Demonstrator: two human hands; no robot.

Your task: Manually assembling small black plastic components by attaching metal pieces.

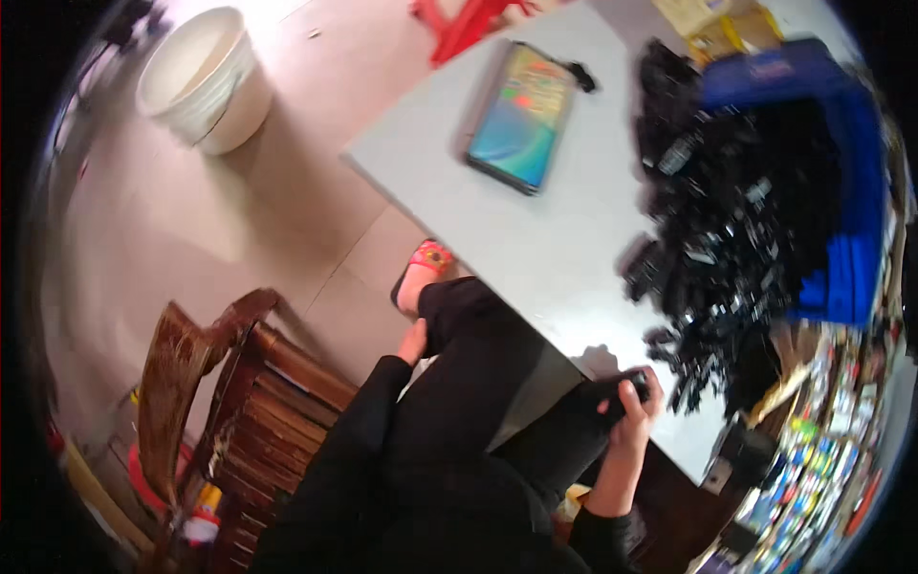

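My right hand is closed around a small black piece at the table's near edge, above my right thigh. The piece looks dark and glossy; its exact kind does not show. Down beside my left knee rests my left hand, its fingers mostly hidden and blurred. A big heap of small black plastic-looking pieces lies on the right side of the white table, partly spilling from a blue bin on its side. A phone with a lit screen lies farther back on the tabletop.
A white bucket stands on the floor at the far left. The brown wooden chair is at my left. A red stool shows behind the table. Many small colourful items crowd the lower right, and a yellow box sits at the back right.
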